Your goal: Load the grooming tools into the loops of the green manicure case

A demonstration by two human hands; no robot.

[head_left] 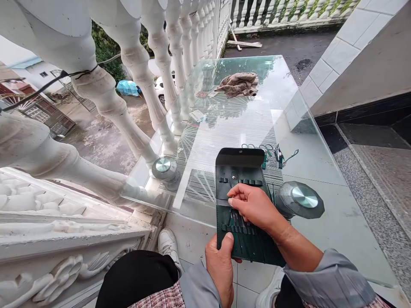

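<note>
An unfolded dark green case [222,214] with elastic loops leans over the near edge of the glass table. My left hand [221,261] grips its lower left edge, thumb on the front. My right hand [253,205] is closed in a pinch over the case's middle; between thumb and forefinger is a thin tool, mostly hidden, whose kind I cannot make out. Several slim metal tools [237,220] sit in the loops under that hand. Beyond the case, small items with green parts and loop handles [272,154] lie in a cluster on the glass.
The glass table [334,205] has round metal-topped supports [300,200] at its near corners. A crumpled brown towel [239,84] and a small white card [197,115] lie on it. White balusters [128,64] line the left side; a tiled wall [346,55] rises on the right.
</note>
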